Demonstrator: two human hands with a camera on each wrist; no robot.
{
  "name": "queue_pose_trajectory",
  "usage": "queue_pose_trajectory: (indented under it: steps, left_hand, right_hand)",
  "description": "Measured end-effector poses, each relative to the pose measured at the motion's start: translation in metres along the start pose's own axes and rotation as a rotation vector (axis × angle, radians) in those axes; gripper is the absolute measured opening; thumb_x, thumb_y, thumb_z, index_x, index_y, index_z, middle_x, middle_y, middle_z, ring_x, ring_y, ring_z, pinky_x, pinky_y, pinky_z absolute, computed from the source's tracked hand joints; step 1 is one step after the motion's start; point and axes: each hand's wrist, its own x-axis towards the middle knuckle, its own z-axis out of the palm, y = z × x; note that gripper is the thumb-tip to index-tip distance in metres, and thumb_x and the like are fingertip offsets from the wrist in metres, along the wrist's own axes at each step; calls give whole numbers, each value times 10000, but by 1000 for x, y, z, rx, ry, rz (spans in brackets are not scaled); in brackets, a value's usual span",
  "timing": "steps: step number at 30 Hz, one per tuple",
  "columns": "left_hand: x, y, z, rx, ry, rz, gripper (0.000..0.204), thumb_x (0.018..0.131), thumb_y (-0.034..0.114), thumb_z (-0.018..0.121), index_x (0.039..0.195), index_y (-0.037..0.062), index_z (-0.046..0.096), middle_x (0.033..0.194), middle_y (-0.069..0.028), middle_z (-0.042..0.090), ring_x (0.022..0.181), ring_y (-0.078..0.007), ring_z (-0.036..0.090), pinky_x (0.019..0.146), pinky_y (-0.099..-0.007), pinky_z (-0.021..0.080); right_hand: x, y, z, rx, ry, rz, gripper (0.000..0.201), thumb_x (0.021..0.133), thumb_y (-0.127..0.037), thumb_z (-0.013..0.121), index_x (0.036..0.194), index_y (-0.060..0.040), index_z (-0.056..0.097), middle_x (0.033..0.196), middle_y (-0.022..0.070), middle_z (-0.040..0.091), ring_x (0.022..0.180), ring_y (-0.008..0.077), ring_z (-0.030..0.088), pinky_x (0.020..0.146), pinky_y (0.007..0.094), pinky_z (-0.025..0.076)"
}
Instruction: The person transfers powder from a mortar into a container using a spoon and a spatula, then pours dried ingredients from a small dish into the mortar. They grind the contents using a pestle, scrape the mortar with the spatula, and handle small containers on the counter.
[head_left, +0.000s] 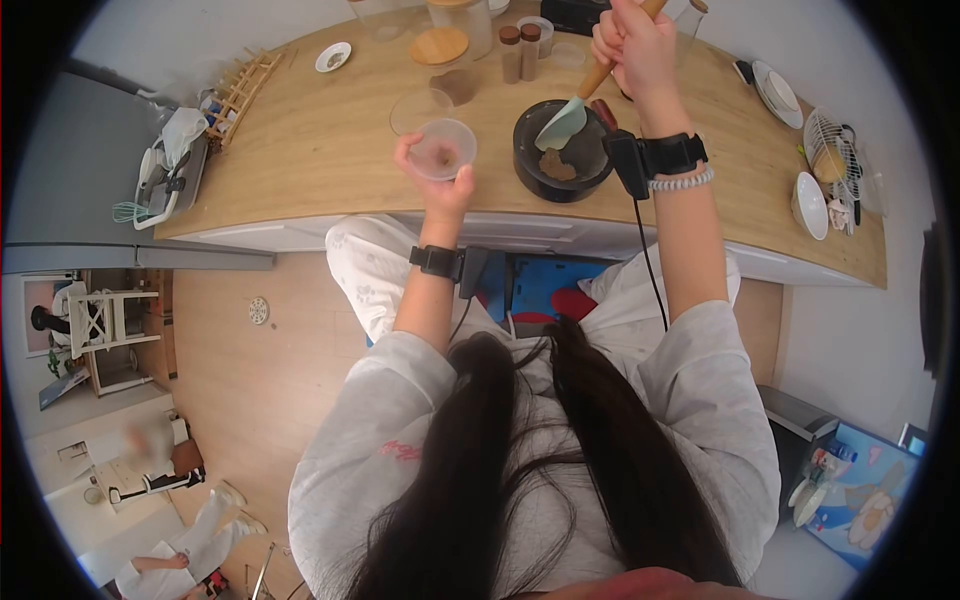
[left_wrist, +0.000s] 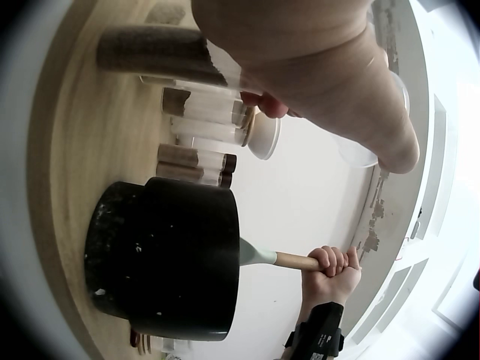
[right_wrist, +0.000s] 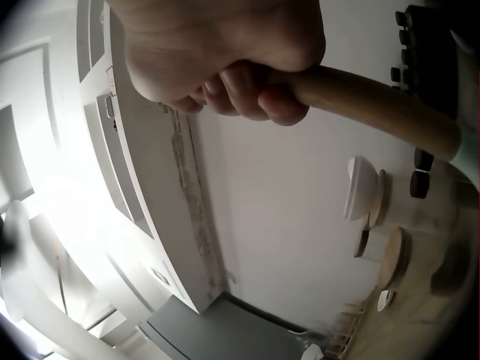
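Observation:
My left hand [head_left: 437, 192] grips a small clear plastic cup [head_left: 446, 143] by its sides, tilted so that its inside shows; a little brown residue lies at its bottom. Up high on the right, my right hand [head_left: 648, 55] is wrapped round the wooden handle of a spatula [head_left: 566, 122]. Its pale green head reaches down into a black pot [head_left: 526, 172], close above a brown clump [head_left: 556, 166] on the pot's floor. In the left wrist view the pot wall [left_wrist: 187, 255] hides that clump. The right wrist view shows curled fingers [right_wrist: 244, 90] round the handle.
Behind the pot stand two brown-capped tubes [head_left: 511, 62] and a jar with a wooden lid [head_left: 440, 45]. A clear round lid [head_left: 408, 112] lies behind the cup. White bowls [head_left: 810, 206] and a wire rack [head_left: 822, 130] are at the right, a small dish [head_left: 333, 57] at the back left.

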Motion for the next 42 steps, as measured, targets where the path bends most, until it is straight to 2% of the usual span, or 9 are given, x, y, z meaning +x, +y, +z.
queue_pose_trajectory:
  steps: [6,14,25,27,33,35,42]
  left_hand:
    - [0,0,-1,15,-4,11,774,693,427,732,1212,174,216,912,-102,481,627,-145,517,539,-225,430]
    - [2,5,3,7,4,56,754,710,387,721,1215,153,213,927,-98,460,714,-158,507,627,-250,431]
    - [0,0,-1,8,-4,10,766,696,416,726,1208,170,212,925,-108,465,632,-140,512,550,-231,426]
    - [0,0,-1,14,-6,15,764,697,413,725,1208,169,212,924,-107,463,629,-141,511,552,-232,427]
    - [2,7,4,18,25,63,753,695,353,729,1206,143,218,947,-102,448,736,-184,521,641,-278,444]
    - [0,10,4,-3,25,23,786,696,367,739,1227,108,221,936,-104,490,846,-196,524,754,-306,439]
    - [0,9,4,2,18,8,797,697,386,740,1229,105,218,957,-113,487,852,-199,528,758,-310,443]
  right_hand:
    - [19,9,-7,-20,26,89,348,913,-267,529,630,-136,374,433,-26,315,321,96,306,316,252,263]
    - [34,19,-18,-24,17,182,397,904,-305,536,591,-145,351,428,-22,318,312,102,301,320,261,267]
    - [39,21,-20,-20,-8,221,400,909,-305,530,589,-153,344,428,-35,305,315,91,286,324,256,258]
    - [40,20,-16,-59,36,242,378,913,-300,523,608,-154,354,429,-40,299,320,88,286,330,252,256]
    - [50,31,-22,-49,3,272,357,918,-297,510,627,-162,354,434,-46,287,323,86,272,336,252,248]
    - [52,33,-22,-54,1,285,356,919,-297,508,628,-163,352,435,-47,285,325,86,272,336,254,248]
    - [61,42,-25,-52,-41,337,353,924,-297,501,633,-170,344,441,-56,266,333,78,259,339,252,230]
